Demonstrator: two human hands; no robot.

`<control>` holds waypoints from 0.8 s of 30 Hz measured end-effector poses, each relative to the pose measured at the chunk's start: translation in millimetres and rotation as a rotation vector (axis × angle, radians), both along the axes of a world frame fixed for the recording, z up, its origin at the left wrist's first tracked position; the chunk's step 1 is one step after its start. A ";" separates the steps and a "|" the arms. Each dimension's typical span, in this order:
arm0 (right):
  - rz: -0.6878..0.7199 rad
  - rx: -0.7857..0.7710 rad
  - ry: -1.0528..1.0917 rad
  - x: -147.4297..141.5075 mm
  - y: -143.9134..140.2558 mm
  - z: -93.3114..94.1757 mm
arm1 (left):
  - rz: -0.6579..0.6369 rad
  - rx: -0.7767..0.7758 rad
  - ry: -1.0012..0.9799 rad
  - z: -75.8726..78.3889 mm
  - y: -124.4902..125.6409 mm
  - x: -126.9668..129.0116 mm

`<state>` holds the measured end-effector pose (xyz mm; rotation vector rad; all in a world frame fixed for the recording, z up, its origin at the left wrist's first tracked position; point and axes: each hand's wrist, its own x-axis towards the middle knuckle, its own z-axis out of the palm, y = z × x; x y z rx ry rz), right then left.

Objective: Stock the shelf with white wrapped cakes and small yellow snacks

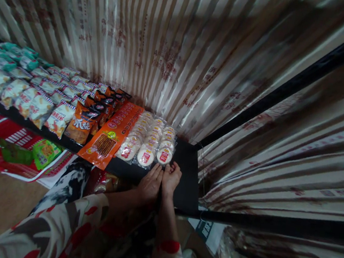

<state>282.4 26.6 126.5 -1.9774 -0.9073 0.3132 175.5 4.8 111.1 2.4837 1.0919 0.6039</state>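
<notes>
My left hand [150,181] lies at the shelf's front edge, its fingers stretched out toward the nearest round rice crackers in clear wrappers [164,155]. Close beside it is my right hand [171,178], thumb and loosely bent fingers apart at the front right corner of that same row. Fingertips of both hands are at or touching the wrapper's lower edge; no grip shows. The crackers, with red and white labels, lie in three overlapping rows on the black shelf [187,168]. Left of them lies a flat orange snack packet [105,144].
Orange and black snack bags [81,124], white snack bags [60,117] and teal bags [6,62] fill the shelf leftward. A striped curtain [170,41] hangs behind. Black metal posts [277,87] stand at the right. Red packaging [10,138] is below left.
</notes>
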 end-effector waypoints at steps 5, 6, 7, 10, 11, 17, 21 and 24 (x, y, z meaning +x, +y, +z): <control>-0.024 0.060 -0.047 -22.2 -22.7 -3.0 | -0.035 0.100 -0.087 -12.9 -23.6 -20.2; -0.023 0.063 -0.063 -26.7 -26.6 -3.8 | -0.037 0.111 -0.094 -14.1 -28.4 -24.6; -0.021 0.064 -0.076 -31.3 -30.3 -4.5 | -0.041 0.115 -0.095 -14.5 -33.1 -29.2; -0.003 0.066 -0.107 -45.2 -40.1 -6.8 | -0.107 0.127 -0.088 -12.6 -45.6 -44.3; 0.003 0.074 -0.117 -49.9 -43.4 -7.6 | -0.142 0.137 -0.092 -11.9 -49.2 -50.3; 0.102 0.204 -0.168 -86.2 -67.7 -12.1 | -0.205 0.108 -0.146 -25.0 -67.2 -97.6; 0.304 0.200 -0.140 -122.2 -85.1 -21.5 | -0.166 0.016 -0.081 -46.8 -70.1 -127.9; 0.521 0.069 -0.088 -149.6 -92.9 -39.0 | 0.013 -0.164 0.061 -63.7 -62.9 -146.1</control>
